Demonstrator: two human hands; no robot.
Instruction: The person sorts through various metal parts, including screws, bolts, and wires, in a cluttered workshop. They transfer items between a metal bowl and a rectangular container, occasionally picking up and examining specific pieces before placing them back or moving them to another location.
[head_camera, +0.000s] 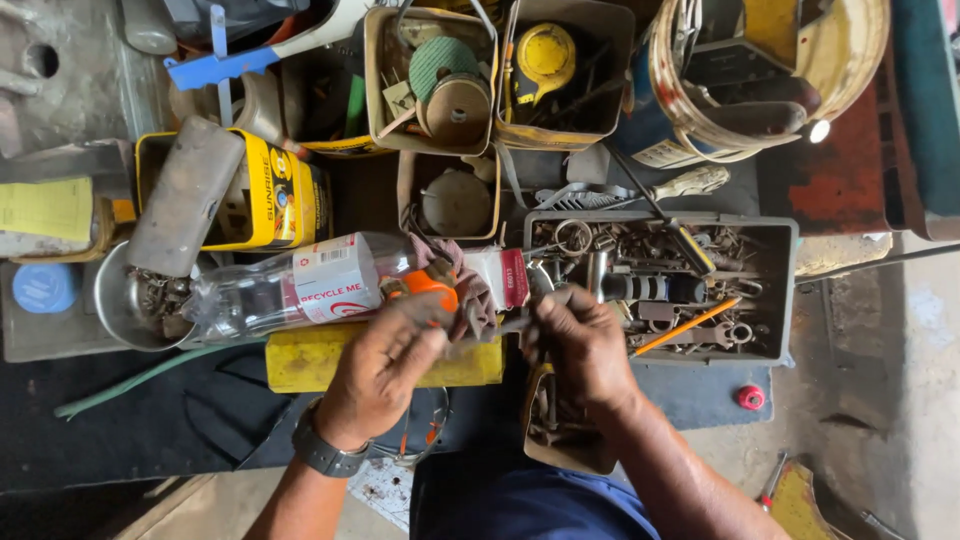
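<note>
My left hand (385, 368), with a watch on the wrist, is closed on a dirty pinkish rag (472, 298) and a small orange object (432, 284) under it. My right hand (580, 345) is pinched shut on the other end of a thin grey metal part (505, 325) that runs between both hands. Both hands hover over a yellow block (310, 362) and a small rusty tin of metal bits (560, 430). What the metal part is, I cannot tell.
A clear plastic bottle (290, 290) lies on its side to the left. A grey tray of rusty hardware (770, 290) with an orange pencil (690, 325) sits right. Tins (430, 80), a yellow can (270, 190), a metal bowl (115, 300) and a bucket (760, 70) crowd the back.
</note>
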